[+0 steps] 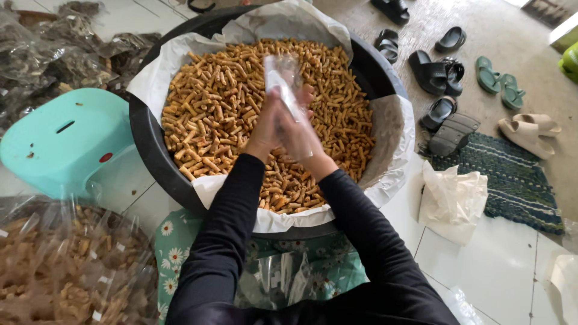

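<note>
Both my hands are raised over a big black tub (pixel 144 141) lined with white paper and full of small golden-brown snack sticks (pixel 217 102). My left hand (pixel 265 126) and my right hand (pixel 299 133) are pressed together around an empty clear plastic bag (pixel 282 78), which sticks up blurred between them. My sleeves are black. More flat clear bags (pixel 283 280) lie on my lap over a green flowered cloth.
A turquoise plastic stool (pixel 60 141) stands left of the tub. A pile of filled clear snack bags (pixel 66 265) is at the lower left. Several sandals (pixel 448 72), a dark woven mat (pixel 518 180) and a crumpled white bag (pixel 451 201) lie on the right.
</note>
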